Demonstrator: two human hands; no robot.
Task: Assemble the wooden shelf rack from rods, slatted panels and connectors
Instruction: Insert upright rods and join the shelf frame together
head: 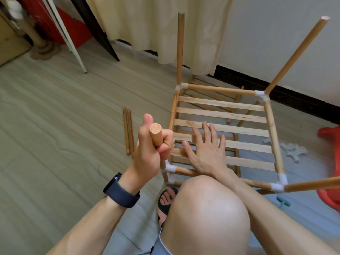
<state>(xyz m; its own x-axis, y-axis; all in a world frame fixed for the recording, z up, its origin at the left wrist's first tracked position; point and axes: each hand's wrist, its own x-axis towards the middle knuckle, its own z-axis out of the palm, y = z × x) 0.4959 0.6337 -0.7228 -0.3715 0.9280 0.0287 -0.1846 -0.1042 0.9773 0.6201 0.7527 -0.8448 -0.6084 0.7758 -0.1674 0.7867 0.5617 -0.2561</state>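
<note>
The half-built wooden rack stands on the floor in front of me, its slatted panel framed by rods with white connectors at the corners. Upright rods rise at the far left, far right and near right corners. My left hand grips the near left upright rod, whose lower end sits in the near left white connector. My right hand lies flat with straight fingers on the slats.
Two loose rods lie on the floor left of the rack. Loose white connectors lie at the right beside a red plastic stool. A second slatted panel shows beneath the rack. My knee and sandalled foot are close below. A curtain and wall stand behind.
</note>
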